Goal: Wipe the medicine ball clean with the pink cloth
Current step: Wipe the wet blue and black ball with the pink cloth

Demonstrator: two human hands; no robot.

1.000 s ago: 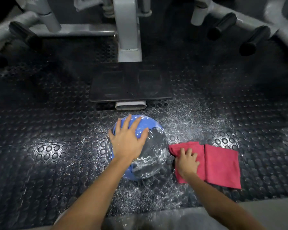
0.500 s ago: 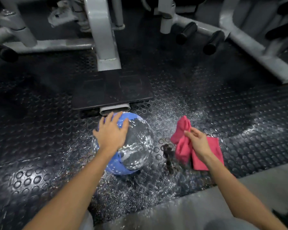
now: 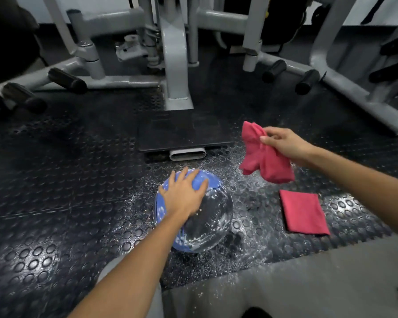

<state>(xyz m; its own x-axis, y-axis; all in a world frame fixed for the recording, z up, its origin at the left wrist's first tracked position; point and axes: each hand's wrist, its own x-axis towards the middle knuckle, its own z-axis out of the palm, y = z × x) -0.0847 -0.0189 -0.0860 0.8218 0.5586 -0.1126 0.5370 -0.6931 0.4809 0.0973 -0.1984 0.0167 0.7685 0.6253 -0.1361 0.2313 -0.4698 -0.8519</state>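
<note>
A person's left hand (image 3: 184, 198) lies flat on top of a blue-and-black medicine ball (image 3: 213, 218), fingers straight and spread, palm pressing on the upper left side w/ nothing gripped. The ball sits on a black studded rubber floor (image 3: 55, 203), smeared and flecked w/ white residue, which is also scattered on the floor around it. The right hand (image 3: 285, 144), raised above the floor to the right of the ball and beyond it, pinches a crumpled pink cloth (image 3: 264, 161) betw. thumb and fingers; the cloth hangs loose, clear of the ball. A second pink cloth (image 3: 303, 212), folded flat, lies on the floor just right of the ball, not touching it. Behind: a dark footplate (image 3: 184, 131) and the grey frame of a gym machine (image 3: 177, 65) w/ black padded rollers (image 3: 67, 80) either side.
</note>
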